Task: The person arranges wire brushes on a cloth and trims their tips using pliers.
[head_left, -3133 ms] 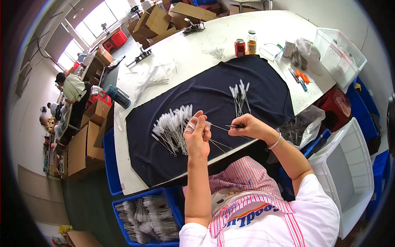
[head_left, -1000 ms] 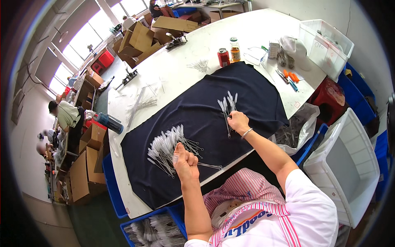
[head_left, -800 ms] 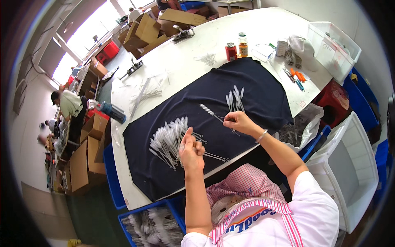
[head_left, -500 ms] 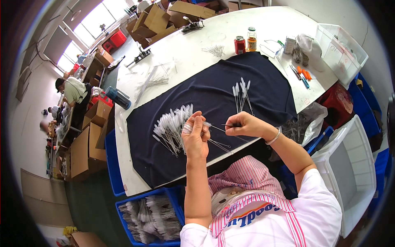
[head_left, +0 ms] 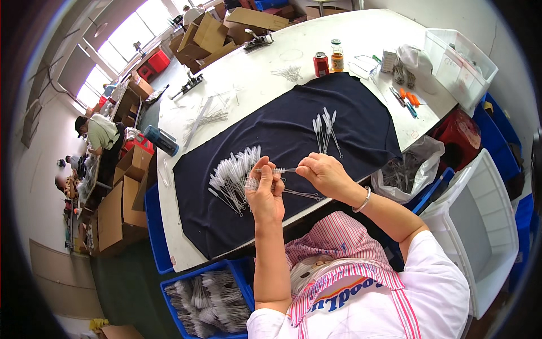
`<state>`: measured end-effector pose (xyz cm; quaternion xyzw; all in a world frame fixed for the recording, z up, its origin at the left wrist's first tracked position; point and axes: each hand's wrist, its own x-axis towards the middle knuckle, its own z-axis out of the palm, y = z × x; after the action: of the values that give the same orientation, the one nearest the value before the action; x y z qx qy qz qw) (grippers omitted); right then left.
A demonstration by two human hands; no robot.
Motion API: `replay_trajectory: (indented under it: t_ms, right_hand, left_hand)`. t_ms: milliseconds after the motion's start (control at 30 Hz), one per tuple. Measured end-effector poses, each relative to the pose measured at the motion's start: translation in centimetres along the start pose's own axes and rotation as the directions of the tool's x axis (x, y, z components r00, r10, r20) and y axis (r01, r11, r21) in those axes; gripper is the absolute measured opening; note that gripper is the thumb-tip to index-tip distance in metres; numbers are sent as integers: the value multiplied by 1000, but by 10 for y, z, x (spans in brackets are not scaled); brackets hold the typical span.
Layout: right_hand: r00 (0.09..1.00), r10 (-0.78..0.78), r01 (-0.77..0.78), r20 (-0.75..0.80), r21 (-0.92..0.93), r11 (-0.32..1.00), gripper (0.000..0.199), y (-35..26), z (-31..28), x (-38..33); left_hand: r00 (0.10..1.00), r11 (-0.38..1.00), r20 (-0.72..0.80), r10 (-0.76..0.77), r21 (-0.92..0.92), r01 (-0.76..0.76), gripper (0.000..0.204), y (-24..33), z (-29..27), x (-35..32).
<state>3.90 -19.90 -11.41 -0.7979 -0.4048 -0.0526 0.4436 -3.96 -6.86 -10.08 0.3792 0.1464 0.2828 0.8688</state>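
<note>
Over the front edge of a dark blue cloth (head_left: 288,113), my left hand (head_left: 264,195) is closed around several thin wire brushes with white bristles. One brush (head_left: 275,170) points out sideways between its thumb and fingers, and wire stems (head_left: 302,194) with looped ends stick out to the right. My right hand (head_left: 324,174) is pinched at that brush's right end. A slim dark tool in its grip is mostly hidden by the fingers. A dense pile of white brushes (head_left: 232,169) lies beside my left hand, and a smaller bunch (head_left: 324,127) lies beyond my right.
The cloth covers part of a white table (head_left: 384,34). A blue tumbler (head_left: 161,140) lies at its left, a red can (head_left: 321,64) and glass bottle (head_left: 337,55) behind. A blue crate (head_left: 248,282) of bundled brushes stands below; a white bin (head_left: 480,231) is at my right.
My right hand has moved left, close to my left fingers, and the dark tool that showed plainly is now mostly covered. The held brush lies more level. The whole view has shifted slightly.
</note>
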Motion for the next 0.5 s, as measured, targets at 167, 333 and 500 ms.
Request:
replay_trajectory:
  t_ms: [167,333,500]
  right_hand:
    - [1000,-5,5,-7,-6,1000,24,1,1,0]
    - [996,76,-72,-40,78,994,28,19,3,5]
    - [856,517,-513,-10,-142,847,38,97,24,25]
  left_hand:
    - [1000,1000,-14,-16,8,16,18,-2,0,0]
    - [1000,1000,-21,-18,1,18,16,-5,-6,4]
    - [995,1000,-104,3,24,0,16,-2,-17,7]
